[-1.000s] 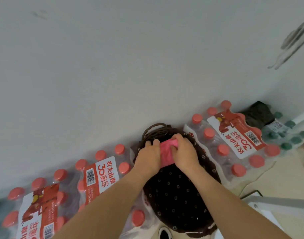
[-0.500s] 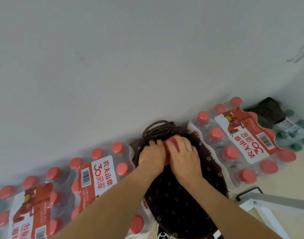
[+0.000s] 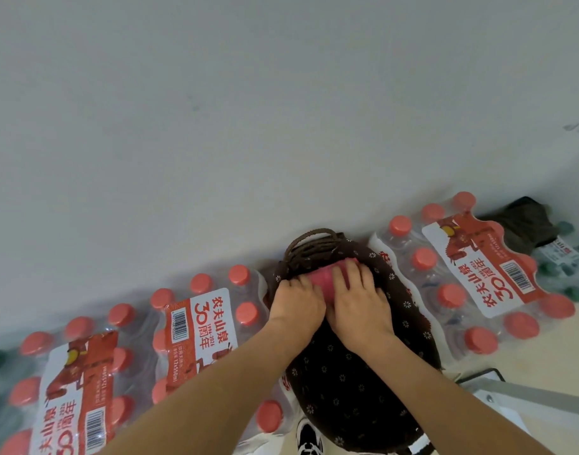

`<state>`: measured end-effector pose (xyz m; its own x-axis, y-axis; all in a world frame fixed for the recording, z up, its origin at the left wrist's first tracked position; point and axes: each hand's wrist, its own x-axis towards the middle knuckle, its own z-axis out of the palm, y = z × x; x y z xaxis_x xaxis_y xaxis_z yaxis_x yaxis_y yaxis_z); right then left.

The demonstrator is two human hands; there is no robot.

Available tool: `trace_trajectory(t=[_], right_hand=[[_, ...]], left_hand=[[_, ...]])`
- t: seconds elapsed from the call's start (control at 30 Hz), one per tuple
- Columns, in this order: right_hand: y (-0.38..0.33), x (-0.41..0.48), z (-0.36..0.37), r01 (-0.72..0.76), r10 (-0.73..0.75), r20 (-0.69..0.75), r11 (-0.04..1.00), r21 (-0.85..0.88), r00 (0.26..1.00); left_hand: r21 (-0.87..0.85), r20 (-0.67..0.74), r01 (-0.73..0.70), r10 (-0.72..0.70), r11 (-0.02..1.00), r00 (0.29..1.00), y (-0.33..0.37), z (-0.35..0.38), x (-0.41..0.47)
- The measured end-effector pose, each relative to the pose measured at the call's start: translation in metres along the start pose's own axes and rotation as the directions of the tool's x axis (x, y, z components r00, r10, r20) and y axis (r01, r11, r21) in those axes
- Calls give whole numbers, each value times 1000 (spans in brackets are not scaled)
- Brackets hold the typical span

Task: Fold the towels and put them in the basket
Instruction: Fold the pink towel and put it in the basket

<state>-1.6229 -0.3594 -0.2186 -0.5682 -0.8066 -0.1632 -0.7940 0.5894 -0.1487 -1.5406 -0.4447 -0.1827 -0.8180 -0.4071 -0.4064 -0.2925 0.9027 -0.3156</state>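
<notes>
Left hand (image 3: 296, 305) fingers curled on towel (image 3: 325, 278), right hand (image 3: 360, 310) fingers flat atop, basket (image 3: 413, 315) twelve o'clock; release risked fold springing open.

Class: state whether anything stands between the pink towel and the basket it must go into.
Nothing visible does. The towel already lies in the basket, at its far end, with the left hand and right hand on it.
</notes>
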Motion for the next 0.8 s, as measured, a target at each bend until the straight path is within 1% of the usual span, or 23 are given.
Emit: trace_trajectory(t=[0.13,0.27,0.37,0.47,0.57,0.63,0.7,0.8], right_hand=[[3,1,2,-11,11,62,1000,1,998],[6,0,3,-3,5,82,1000,-25,997],[7,0,1,-5,11,128,999,-46,992],[5,5,-8,-50,52,237,999,-16,970],[3,6,-18,-74,66,294,997,16,954],[1,3,-30,-73,61,301,997,26,952],[-1,0,-44,-66,55,289,997,29,956],[-8,-3,-65,-21,3,194,995,92,981]], left_hand=[[41,-5,-14,14,999,1000,-1,-6,4],[-12,-42,-20,20,1000,999,-2,-6,-5],[-23,25,11,-10,1000,1000,-3,-5,-12],[-38,86,38,-34,999,996,-2,-11,-8],[-83,96,55,-47,995,994,-4,-16,-11],[-124,59,64,-57,990,997,-9,-17,-20],[-183,-9,72,-75,981,997,-16,-21,-32],[-297,-123,76,-117,952,985,-27,-28,-52]])
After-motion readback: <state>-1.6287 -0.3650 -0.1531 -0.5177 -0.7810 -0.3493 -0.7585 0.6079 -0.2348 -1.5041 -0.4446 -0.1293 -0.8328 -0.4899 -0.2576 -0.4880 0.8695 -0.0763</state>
